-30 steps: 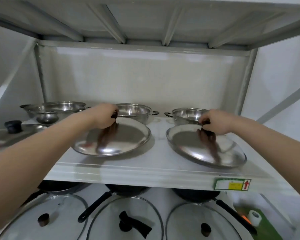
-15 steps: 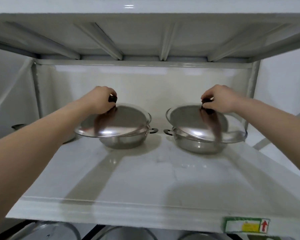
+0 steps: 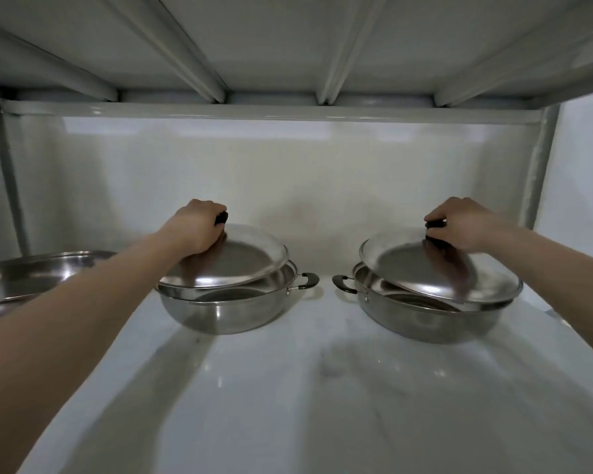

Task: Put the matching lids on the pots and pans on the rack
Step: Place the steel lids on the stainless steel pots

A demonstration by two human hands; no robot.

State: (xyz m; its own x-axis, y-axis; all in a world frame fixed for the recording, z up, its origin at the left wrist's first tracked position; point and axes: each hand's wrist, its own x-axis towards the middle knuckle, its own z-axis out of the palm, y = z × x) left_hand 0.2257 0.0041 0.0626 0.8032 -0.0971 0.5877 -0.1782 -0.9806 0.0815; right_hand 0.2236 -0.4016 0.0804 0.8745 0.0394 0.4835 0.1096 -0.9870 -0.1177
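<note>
Shelf point(image 3: 288, 388): white and glossy, filling the lower half of the view, with a second shelf's ribbed underside overhead at 12 o'clock.
Left pot point(image 3: 226, 313): shallow steel pot at about 10 o'clock from the shelf's centre, one dark side handle pointing toward 3 o'clock.
Left lid point(image 3: 233, 261): steel dome resting tilted on the left pot, its far-right edge raised, a gap showing at the front.
Left hand point(image 3: 199, 229): fingers curled tight around the left lid's dark knob.
Right pot point(image 3: 421, 319): matching steel pot at about 2 o'clock, dark handle pointing toward 9 o'clock, near the other pot's handle but apart.
Right lid point(image 3: 459, 278): tilted on the right pot, its left edge raised, its right edge overhanging the rim.
Right hand point(image 3: 459, 227): fingers pinching the right lid's dark knob.
Third pan point(image 3: 31, 278): steel, uncovered, at 9 o'clock, partly behind the left forearm.
</note>
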